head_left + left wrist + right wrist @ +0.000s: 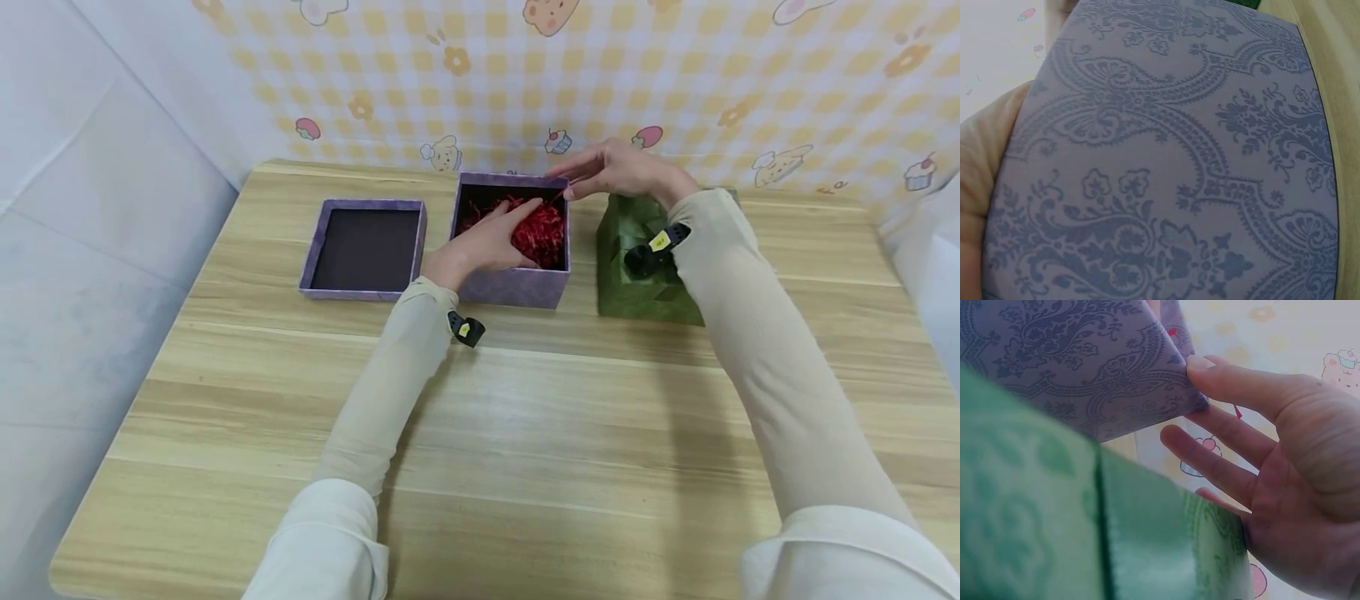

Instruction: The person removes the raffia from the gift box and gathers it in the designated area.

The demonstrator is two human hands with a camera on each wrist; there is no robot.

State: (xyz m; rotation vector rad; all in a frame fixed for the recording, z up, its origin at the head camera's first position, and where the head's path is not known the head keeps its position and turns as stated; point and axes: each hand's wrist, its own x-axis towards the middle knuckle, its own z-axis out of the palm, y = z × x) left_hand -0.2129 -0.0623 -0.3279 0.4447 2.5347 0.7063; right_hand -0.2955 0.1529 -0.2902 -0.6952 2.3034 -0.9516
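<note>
My left hand (495, 237) reaches into the purple patterned box (513, 287), its fingers spread and resting on red shredded paper (542, 237). The left wrist view is filled by the outer wall of this box, with part of the palm at the left edge. At the box's back right corner, my right hand (618, 171) holds the corner with the thumb on one side and a finger behind it. A thin red strand (1238, 412) shows between that thumb and the fingers in the right wrist view. Beneath the right forearm stands a green box (645, 292) with a green ribbon (1144, 531).
Left of the purple box lies its shallow purple lid (362, 296), dark inside facing up. All stand toward the back of a wooden table (510, 450), near a yellow checked wall covering (480, 83). A white wall (75, 250) runs along the left.
</note>
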